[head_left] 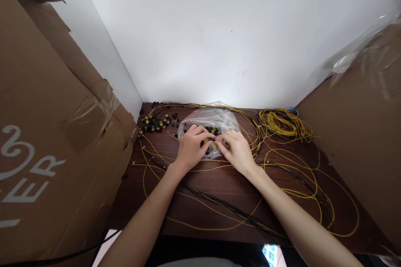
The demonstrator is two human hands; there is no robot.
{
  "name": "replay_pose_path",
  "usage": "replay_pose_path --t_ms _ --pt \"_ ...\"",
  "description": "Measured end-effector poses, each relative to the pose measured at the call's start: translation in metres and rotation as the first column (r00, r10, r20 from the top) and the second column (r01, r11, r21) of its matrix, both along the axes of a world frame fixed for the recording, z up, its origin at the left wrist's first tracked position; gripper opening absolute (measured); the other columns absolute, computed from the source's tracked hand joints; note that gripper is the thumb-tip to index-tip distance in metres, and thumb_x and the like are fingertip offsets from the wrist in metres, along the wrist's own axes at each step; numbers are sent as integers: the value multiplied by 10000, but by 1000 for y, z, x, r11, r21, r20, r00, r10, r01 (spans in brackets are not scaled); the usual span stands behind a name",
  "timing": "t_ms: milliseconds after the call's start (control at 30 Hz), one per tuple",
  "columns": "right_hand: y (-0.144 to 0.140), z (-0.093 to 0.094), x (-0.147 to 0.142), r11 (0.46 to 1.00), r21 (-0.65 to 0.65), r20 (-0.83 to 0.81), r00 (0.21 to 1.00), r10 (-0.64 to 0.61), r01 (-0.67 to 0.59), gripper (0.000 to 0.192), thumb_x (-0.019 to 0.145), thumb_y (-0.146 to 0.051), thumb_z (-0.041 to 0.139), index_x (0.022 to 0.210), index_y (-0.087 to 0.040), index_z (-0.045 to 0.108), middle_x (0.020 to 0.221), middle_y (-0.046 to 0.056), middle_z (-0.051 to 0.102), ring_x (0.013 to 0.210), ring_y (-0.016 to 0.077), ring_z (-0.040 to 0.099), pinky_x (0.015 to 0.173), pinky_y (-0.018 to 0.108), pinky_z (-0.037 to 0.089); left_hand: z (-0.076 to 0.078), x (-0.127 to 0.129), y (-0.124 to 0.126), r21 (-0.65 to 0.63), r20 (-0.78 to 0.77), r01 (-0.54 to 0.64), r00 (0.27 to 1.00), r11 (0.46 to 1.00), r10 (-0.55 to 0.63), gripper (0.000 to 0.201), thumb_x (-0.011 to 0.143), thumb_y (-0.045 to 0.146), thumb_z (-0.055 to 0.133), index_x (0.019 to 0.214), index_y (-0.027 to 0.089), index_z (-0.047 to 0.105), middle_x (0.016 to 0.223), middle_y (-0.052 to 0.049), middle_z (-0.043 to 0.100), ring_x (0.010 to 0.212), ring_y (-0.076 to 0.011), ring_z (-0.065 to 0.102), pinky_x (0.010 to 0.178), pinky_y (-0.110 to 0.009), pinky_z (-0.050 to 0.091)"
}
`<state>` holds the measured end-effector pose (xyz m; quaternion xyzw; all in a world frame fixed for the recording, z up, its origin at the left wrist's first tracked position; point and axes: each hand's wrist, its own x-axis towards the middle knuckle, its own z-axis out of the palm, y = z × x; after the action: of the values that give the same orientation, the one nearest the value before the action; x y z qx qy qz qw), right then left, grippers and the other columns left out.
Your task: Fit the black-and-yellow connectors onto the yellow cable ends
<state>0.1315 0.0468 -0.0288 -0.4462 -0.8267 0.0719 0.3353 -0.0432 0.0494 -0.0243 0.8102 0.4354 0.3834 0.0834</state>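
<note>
— Where are the hands?

— Both sit on the clear bag (216, 122) at the middle of the desk (219, 183). The left hand (190, 147) lies on the bag's near left edge, the right hand (237, 150) on its near right edge, and their fingertips almost meet.

— Holding anything?

— Between the two sets of fingertips there is a small yellow-and-black part (213, 145). The fingers of both hands curl in towards it, close together, not spread. It looks like a pinch from each side, but the part is too small for me to tell which fingers actually grip it.

— And the bag?

— It lies crumpled, flat on the wood, just beyond the knuckles. Dark pieces show through the plastic right behind the fingertips.

— What else is there?

— A heap of black and yellow connectors (156, 123) lies to the left of the bag, near the left hand but apart from it. Yellow wires (200, 170) loop all across the desk, some passing under both wrists. A tighter coil (283, 123) of them lies at the far right, well apart from the right hand. A cardboard box (46, 133) stands on the left, another wrapped in film (360, 133) on the right, and a white wall (219, 37) behind.
</note>
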Motion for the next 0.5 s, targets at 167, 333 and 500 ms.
replay_pose_path --t_ms 167,333,500 --pt "2 -2 2 998 -50 -80 996 -43 39 121 863 -216 511 765 -190 576 761 27 615 752 187 542 725 312 397 8 3 -4 124 91 -54 995 991 43 184 829 189 569 987 211 659 910 -46 631 912 -189 515 838 -359 418" --pt "1 0 3 998 -12 -38 998 -56 56 151 896 -235 451 815 -192 571 803 55 614 772 202 546 733 327 415 12 3 -7 181 60 -111 993 977 101 158 856 233 534 911 208 679 758 -35 626 819 -184 514 779 -353 386" --pt "0 2 1 999 -11 -64 997 -46 46 163 917 -239 405 860 -194 550 850 71 605 802 204 556 743 324 438 7 2 -3 179 58 -150 988 972 141 151 847 245 557 931 213 679 885 -55 611 885 -192 502 810 -353 398"
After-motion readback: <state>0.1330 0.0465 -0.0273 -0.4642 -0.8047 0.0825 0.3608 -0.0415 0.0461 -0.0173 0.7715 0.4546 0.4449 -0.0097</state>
